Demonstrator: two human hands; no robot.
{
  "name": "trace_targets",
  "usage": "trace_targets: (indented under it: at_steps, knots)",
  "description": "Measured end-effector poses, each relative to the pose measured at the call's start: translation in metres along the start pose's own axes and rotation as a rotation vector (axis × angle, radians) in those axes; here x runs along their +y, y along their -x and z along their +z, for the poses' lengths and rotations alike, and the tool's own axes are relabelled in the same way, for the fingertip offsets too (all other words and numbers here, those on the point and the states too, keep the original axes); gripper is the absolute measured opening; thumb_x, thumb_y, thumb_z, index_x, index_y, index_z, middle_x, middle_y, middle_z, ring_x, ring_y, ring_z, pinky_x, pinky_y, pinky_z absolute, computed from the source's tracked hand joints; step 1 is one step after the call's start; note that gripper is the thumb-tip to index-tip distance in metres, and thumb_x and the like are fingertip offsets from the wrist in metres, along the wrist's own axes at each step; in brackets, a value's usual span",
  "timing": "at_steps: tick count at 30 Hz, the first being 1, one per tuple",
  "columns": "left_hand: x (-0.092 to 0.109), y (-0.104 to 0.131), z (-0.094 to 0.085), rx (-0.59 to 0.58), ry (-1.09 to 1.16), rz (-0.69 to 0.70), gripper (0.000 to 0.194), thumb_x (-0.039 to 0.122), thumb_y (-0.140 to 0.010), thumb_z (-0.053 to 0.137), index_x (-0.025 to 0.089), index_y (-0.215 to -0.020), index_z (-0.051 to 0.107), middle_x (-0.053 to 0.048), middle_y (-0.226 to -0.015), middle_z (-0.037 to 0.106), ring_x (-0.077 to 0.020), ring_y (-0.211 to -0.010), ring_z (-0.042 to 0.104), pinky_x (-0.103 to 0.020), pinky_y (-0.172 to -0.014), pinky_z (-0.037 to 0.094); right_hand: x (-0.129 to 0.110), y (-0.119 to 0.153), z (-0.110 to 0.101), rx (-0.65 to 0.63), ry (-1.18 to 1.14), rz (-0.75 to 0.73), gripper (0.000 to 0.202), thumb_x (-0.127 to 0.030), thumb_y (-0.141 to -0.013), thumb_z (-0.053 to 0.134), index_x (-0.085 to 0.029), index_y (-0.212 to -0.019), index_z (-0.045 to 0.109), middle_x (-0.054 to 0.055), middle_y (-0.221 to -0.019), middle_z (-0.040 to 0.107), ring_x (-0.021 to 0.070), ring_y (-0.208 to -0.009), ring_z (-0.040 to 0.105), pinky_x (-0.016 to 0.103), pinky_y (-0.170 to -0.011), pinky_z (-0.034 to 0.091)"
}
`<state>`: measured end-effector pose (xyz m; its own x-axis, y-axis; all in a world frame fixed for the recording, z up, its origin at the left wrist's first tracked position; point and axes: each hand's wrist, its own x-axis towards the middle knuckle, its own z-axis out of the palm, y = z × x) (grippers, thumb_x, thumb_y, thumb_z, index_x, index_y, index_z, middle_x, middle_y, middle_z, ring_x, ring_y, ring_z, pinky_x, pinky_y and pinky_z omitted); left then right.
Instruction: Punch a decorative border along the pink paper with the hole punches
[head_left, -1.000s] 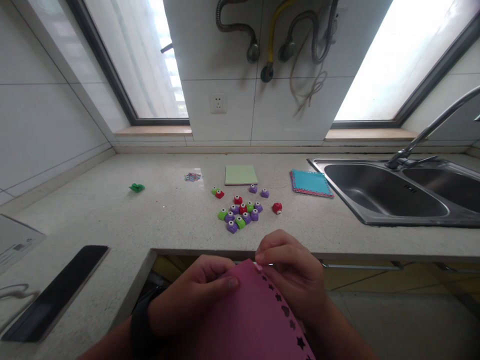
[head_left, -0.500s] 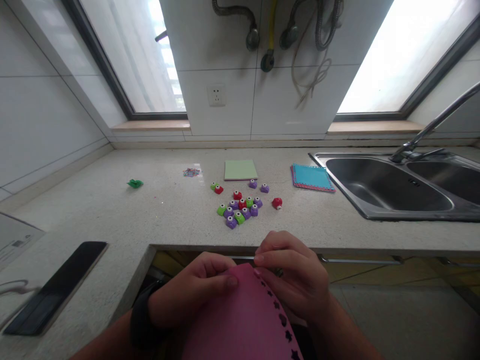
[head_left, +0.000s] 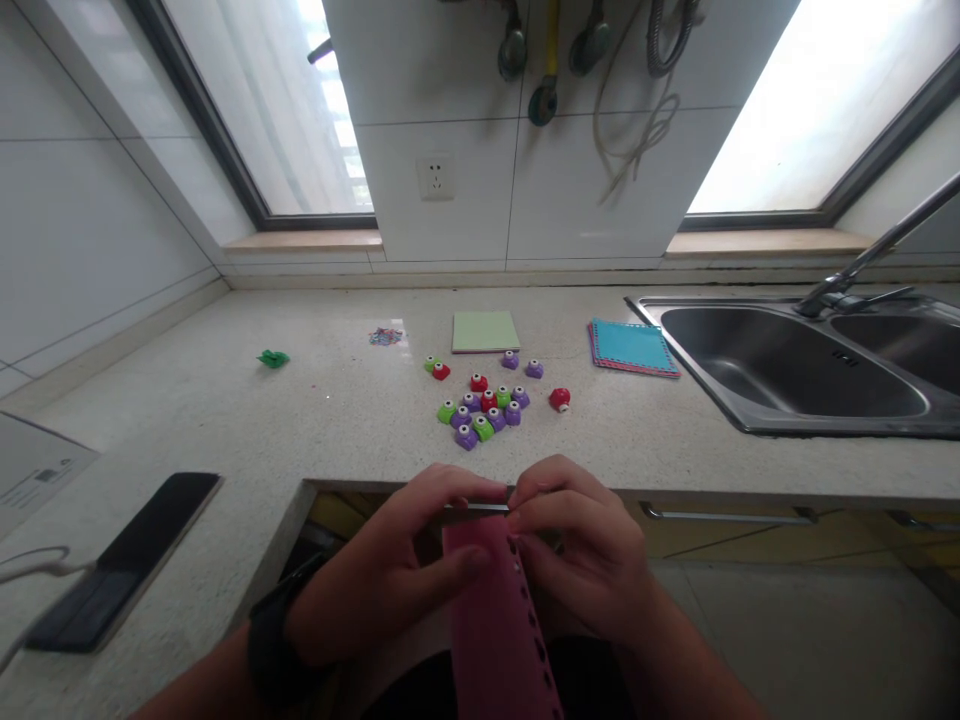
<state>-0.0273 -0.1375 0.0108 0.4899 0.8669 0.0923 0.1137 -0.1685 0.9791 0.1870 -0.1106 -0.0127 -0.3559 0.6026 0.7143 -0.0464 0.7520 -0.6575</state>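
A pink sheet [head_left: 491, 620] with a row of punched holes along its right edge hangs below the counter's front edge. My left hand [head_left: 405, 565], with a dark band on the wrist, grips its upper left part, thumb on the near face and index finger stretched toward my right hand. At the sheet's top right corner, the fingers of my right hand [head_left: 581, 545] pinch the edge. Beyond the hands, several purple, green and red one-eyed punches [head_left: 482, 429] lie grouped on the counter.
Behind the punches lies a pale green stack [head_left: 485, 332]; blue-topped sheets [head_left: 634, 347] rest beside the sink [head_left: 787, 365]. Further left are paper bits [head_left: 386, 337], a green crumpled item [head_left: 273, 358] and a black phone [head_left: 127, 560] with a cable.
The pink sheet has turned and now shows a narrower face. My left index finger has stretched out toward my right hand, and the camera view has shifted slightly.
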Motion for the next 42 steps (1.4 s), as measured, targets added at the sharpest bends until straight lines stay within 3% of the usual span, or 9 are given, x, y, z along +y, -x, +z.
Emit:
trace_targets:
  at_steps: [4,8,14,22,33,38,42]
  knots:
    - [0.007,0.002,0.001,0.087,-0.074,0.184,0.030,0.019,-0.093,0.063,0.029,-0.122,0.066,-0.005,-0.115,0.066,-0.0208,-0.110,0.061,-0.037,-0.097,0.048,0.000,-0.002,0.010,0.010,-0.040,0.044,0.023,-0.004,-0.081,0.066,-0.021,-0.095,0.067,0.003,-0.092,0.061,0.0144,-0.082,0.061,0.028,-0.071,0.051]
    - [0.007,0.001,0.002,0.181,-0.097,0.224,0.018,0.016,-0.090,0.066,0.025,-0.104,0.071,-0.003,-0.099,0.067,-0.0174,-0.096,0.063,-0.033,-0.087,0.049,0.000,-0.003,0.016,0.018,-0.064,0.071,0.020,-0.004,-0.082,0.066,-0.022,-0.093,0.066,0.003,-0.089,0.060,0.0146,-0.080,0.060,0.029,-0.069,0.050]
    - [0.004,0.000,0.001,0.196,-0.069,0.111,0.005,0.024,-0.091,0.067,0.023,-0.095,0.071,-0.002,-0.089,0.066,-0.0162,-0.084,0.061,-0.032,-0.077,0.048,0.000,-0.004,0.018,-0.002,-0.099,0.093,0.021,-0.005,-0.081,0.066,-0.022,-0.093,0.065,0.003,-0.085,0.061,0.0166,-0.082,0.060,0.032,-0.070,0.050]
    - [0.006,-0.001,0.003,0.184,0.136,-0.071,0.015,0.033,-0.089,0.069,0.019,-0.088,0.069,-0.002,-0.086,0.063,-0.0161,-0.081,0.058,-0.030,-0.073,0.044,0.004,-0.002,0.021,0.021,-0.092,0.118,0.022,-0.005,-0.082,0.066,-0.023,-0.093,0.064,0.002,-0.085,0.060,0.0171,-0.083,0.059,0.033,-0.071,0.049]
    - [-0.001,-0.001,0.009,0.193,0.531,-0.201,0.016,0.031,-0.088,0.071,0.016,-0.081,0.068,0.001,-0.075,0.060,-0.0106,-0.072,0.051,-0.024,-0.070,0.041,0.002,-0.004,0.024,0.053,-0.094,0.086,0.018,-0.006,-0.082,0.067,-0.023,-0.088,0.065,0.002,-0.085,0.059,0.0153,-0.077,0.059,0.030,-0.067,0.049]
    - [-0.001,-0.003,0.007,0.239,0.542,-0.283,0.015,0.033,-0.087,0.072,0.018,-0.086,0.073,0.000,-0.076,0.067,-0.0103,-0.070,0.055,-0.023,-0.067,0.041,0.022,-0.004,0.002,0.141,0.062,0.221,0.007,-0.016,-0.090,0.061,-0.022,-0.089,0.062,0.002,-0.084,0.060,0.0174,-0.078,0.058,0.032,-0.070,0.048]
    - [0.000,-0.007,0.003,0.286,0.392,-0.312,0.022,0.039,-0.086,0.073,0.018,-0.090,0.077,-0.004,-0.085,0.074,-0.0137,-0.075,0.060,-0.026,-0.068,0.044,0.058,-0.004,-0.038,0.164,0.454,0.471,0.012,-0.031,-0.093,0.060,-0.021,-0.091,0.065,0.004,-0.084,0.066,0.0169,-0.069,0.059,0.030,-0.064,0.045]
